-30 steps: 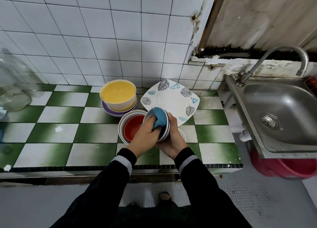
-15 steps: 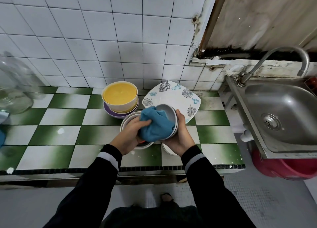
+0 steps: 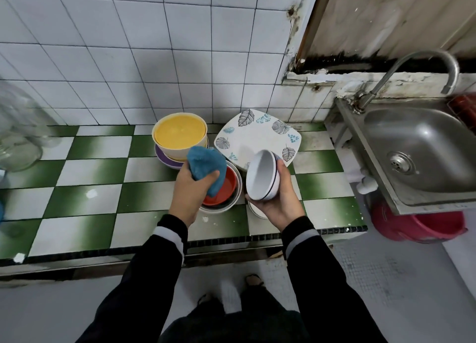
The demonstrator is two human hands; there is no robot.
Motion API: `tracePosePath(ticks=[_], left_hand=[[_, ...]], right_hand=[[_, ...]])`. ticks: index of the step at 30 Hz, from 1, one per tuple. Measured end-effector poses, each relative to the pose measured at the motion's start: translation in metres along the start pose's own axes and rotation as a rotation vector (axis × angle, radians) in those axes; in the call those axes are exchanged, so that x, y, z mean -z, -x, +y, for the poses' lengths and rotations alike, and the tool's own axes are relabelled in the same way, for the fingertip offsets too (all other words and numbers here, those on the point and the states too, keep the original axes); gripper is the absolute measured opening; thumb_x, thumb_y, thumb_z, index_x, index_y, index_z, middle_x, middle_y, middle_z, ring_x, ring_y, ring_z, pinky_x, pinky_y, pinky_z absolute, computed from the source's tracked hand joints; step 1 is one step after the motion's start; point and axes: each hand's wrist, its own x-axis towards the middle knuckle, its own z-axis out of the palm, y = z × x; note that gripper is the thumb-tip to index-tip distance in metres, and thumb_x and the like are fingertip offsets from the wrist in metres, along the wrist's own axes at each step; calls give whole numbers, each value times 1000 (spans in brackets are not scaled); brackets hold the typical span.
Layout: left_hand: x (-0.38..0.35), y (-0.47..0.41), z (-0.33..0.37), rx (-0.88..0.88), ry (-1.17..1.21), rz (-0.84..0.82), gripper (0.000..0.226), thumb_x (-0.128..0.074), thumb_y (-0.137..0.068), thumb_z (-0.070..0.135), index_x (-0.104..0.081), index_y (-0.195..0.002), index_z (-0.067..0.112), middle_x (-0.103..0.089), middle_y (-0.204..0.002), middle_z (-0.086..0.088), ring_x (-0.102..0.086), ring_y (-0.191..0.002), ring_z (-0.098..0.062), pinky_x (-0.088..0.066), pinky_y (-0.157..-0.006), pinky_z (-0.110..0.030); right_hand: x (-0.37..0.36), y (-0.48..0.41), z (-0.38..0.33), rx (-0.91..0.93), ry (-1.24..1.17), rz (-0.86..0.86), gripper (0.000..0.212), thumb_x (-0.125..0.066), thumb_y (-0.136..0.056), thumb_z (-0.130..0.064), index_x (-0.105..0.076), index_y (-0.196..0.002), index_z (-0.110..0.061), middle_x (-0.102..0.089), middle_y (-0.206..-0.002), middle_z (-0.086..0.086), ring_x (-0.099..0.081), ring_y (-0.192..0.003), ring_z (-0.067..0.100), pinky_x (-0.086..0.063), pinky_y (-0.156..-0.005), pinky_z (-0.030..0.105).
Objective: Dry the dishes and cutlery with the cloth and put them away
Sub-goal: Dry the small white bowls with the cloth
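Observation:
My right hand (image 3: 279, 201) grips a small white bowl (image 3: 262, 176) with a dark rim line, tilted on its side with the opening facing left. My left hand (image 3: 189, 190) holds a bunched blue cloth (image 3: 206, 166) just left of the bowl, apart from it, above a stack of bowls with a red inside (image 3: 224, 189). A yellow bowl (image 3: 179, 136) sits on a purple dish behind. A square leaf-patterned plate (image 3: 257, 136) leans toward the wall. Another white dish (image 3: 255, 210) is partly hidden under my right hand.
The dishes stand on a green-and-white checkered tile counter (image 3: 85, 172). A steel sink (image 3: 422, 149) with a curved tap (image 3: 412, 67) is at the right, a red bucket (image 3: 417, 224) below it. A clear glass jar (image 3: 18, 134) stands at the far left.
The cloth was inside the bowl while I wiped it. My left hand has now pulled the cloth out to the left, and the two hands have separated.

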Motion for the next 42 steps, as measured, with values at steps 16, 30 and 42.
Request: tracePosePath(ticks=[16, 30, 42], left_hand=[[-106, 53, -10, -288, -455, -282, 19, -68, -88, 12, -62, -107, 16, -66, -91, 6, -60, -85, -13, -41, -73, -22], [-319, 195, -37, -413, -547, -592, 10, -67, -89, 17, -61, -97, 18, -61, -81, 11, -56, -71, 6, -39, -62, -5], [-486, 305, -87, -448, -393, -825, 18, -70, -88, 12, -63, -99, 25, -64, -83, 18, -59, -75, 12, -45, -71, -9]], right_hand=[[70, 102, -20, 516, 654, 679, 74, -87, -67, -50, -43, -121, -26, -54, -119, -5, -56, -111, 17, -52, -91, 30], [262, 239, -114, 736, 599, 952, 69, -92, -64, -39, -48, -116, -26, -56, -117, -4, -57, -107, 13, -46, -85, 24], [425, 340, -178, 804, 638, 1208, 75, -93, -60, -44, -45, -116, -33, -54, -117, -7, -54, -107, 11, -46, -89, 25]])
